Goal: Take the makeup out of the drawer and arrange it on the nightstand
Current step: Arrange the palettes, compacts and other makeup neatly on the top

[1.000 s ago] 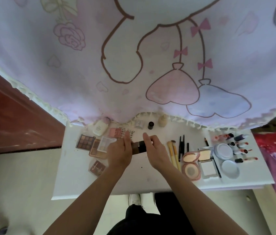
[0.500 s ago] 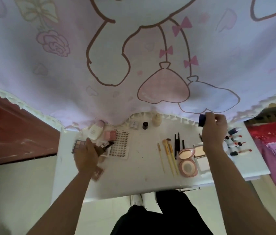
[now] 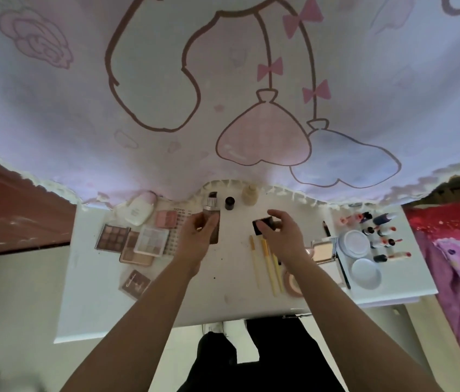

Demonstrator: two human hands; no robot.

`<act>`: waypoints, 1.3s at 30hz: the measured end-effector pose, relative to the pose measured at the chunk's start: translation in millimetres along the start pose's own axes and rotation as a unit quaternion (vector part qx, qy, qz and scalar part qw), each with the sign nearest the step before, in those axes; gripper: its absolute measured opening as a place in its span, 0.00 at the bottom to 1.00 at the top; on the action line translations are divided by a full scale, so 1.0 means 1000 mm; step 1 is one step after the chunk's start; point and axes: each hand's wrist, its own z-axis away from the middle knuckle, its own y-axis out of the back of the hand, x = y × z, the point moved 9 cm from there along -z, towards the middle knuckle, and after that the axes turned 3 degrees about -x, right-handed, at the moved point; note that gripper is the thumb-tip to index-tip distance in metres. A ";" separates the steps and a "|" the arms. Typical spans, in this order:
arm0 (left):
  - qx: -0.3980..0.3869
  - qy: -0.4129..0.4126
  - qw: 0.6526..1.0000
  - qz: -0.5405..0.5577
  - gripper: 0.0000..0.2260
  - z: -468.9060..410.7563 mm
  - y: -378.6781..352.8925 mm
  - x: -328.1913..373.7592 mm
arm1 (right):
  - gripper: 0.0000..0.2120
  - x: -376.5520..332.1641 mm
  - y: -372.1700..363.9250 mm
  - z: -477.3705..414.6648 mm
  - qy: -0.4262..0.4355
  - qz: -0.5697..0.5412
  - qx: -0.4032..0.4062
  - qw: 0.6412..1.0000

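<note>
My left hand (image 3: 199, 236) grips a brown foundation bottle (image 3: 212, 219) with a silver pump top, held upright over the white nightstand (image 3: 104, 292). My right hand (image 3: 282, 236) holds the bottle's dark square cap (image 3: 262, 225) a short way to the right of it. Eyeshadow palettes (image 3: 114, 237) and a pink blush (image 3: 165, 218) lie at the left. Yellow brushes (image 3: 268, 264) lie under my right forearm. Powder compacts (image 3: 323, 250) and lipsticks (image 3: 384, 239) sit at the right.
A pink cartoon curtain (image 3: 223, 94) hangs over the nightstand's back edge. A white bottle (image 3: 138, 210), a small dark jar (image 3: 230, 203) and a beige bottle (image 3: 250, 195) stand along the back. Round white lids (image 3: 356, 244) lie at the right. A red bedspread (image 3: 454, 244) borders the right side.
Both hands came back to the middle from opposite sides of the nightstand. The left hand now holds the bottle upright, and the right hand brought the dark cap close to it.
</note>
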 end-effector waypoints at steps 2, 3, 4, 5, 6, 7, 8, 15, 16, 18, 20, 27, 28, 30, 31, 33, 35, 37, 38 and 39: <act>0.026 -0.040 0.993 -0.108 0.12 -0.007 -0.005 0.000 | 0.24 0.000 0.004 -0.014 0.015 0.066 0.000 0.998; 0.030 -0.051 0.988 -0.142 0.14 -0.010 -0.008 0.000 | 0.24 -0.002 0.006 -0.022 0.024 0.092 -0.001 0.995; 0.029 -0.060 0.984 -0.167 0.16 -0.013 -0.013 -0.002 | 0.23 -0.004 0.007 -0.030 0.039 0.120 -0.003 0.992; 0.026 -0.066 0.980 -0.183 0.16 -0.016 -0.018 -0.004 | 0.20 -0.007 0.006 -0.038 0.056 0.155 -0.007 0.986; 0.027 -0.070 0.978 -0.197 0.15 -0.017 -0.024 -0.004 | 0.19 -0.009 0.005 -0.046 0.072 0.190 -0.013 0.979; 0.028 -0.076 0.976 -0.203 0.14 -0.019 -0.029 -0.004 | 0.18 -0.010 0.002 -0.053 0.082 0.217 -0.022 0.972; 0.031 -0.084 0.973 -0.211 0.13 -0.021 -0.033 -0.003 | 0.18 -0.010 0.000 -0.060 0.090 0.233 -0.032 0.968; 0.043 -0.087 0.962 -0.253 0.17 -0.035 -0.052 -0.002 | 0.20 -0.011 -0.022 -0.082 0.162 0.319 -0.105 0.928; 0.039 -0.088 0.961 -0.258 0.18 -0.037 -0.055 -0.001 | 0.19 -0.010 -0.022 -0.084 0.167 0.316 -0.106 0.928; 0.036 -0.092 0.957 -0.274 0.19 -0.038 -0.057 0.002 | 0.17 -0.009 -0.020 -0.085 0.174 0.298 -0.104 0.933; 0.041 -0.093 0.951 -0.290 0.20 -0.037 -0.058 0.005 | 0.16 -0.009 -0.019 -0.086 0.178 0.284 -0.108 0.936; 0.045 -0.072 0.933 -0.350 0.19 -0.033 -0.060 0.007 | 0.21 -0.009 -0.022 -0.079 0.194 0.280 -0.116 0.933; 0.048 -0.073 0.927 -0.363 0.19 -0.032 -0.058 0.007 | 0.24 -0.008 -0.020 -0.077 0.190 0.279 -0.113 0.934; 0.055 -0.081 0.910 -0.403 0.17 -0.027 -0.049 0.010 | 0.27 -0.008 -0.014 -0.072 0.178 0.280 -0.089 0.939; 0.053 -0.090 0.900 -0.423 0.16 -0.025 -0.044 0.012 | 0.25 -0.010 -0.010 -0.068 0.176 0.282 -0.066 0.941; 0.046 -0.117 0.876 -0.465 0.14 -0.019 -0.029 0.017 | 0.20 -0.017 -0.004 -0.058 0.178 0.293 -0.017 0.939; 0.049 -0.150 0.848 -0.507 0.13 -0.015 -0.010 0.024 | 0.16 -0.026 -0.003 -0.046 0.183 0.293 0.025 0.938; 0.047 -0.189 0.823 -0.534 0.11 -0.013 0.014 0.027 | 0.12 -0.040 -0.008 -0.033 0.193 0.280 0.062 0.938; 0.042 -0.200 0.814 -0.544 0.11 -0.012 0.028 0.026 | 0.10 -0.048 -0.012 -0.026 0.200 0.272 0.081 0.938; 0.036 -0.204 0.806 -0.555 0.12 -0.013 0.041 0.024 | 0.09 -0.056 -0.017 -0.019 0.203 0.264 0.101 0.937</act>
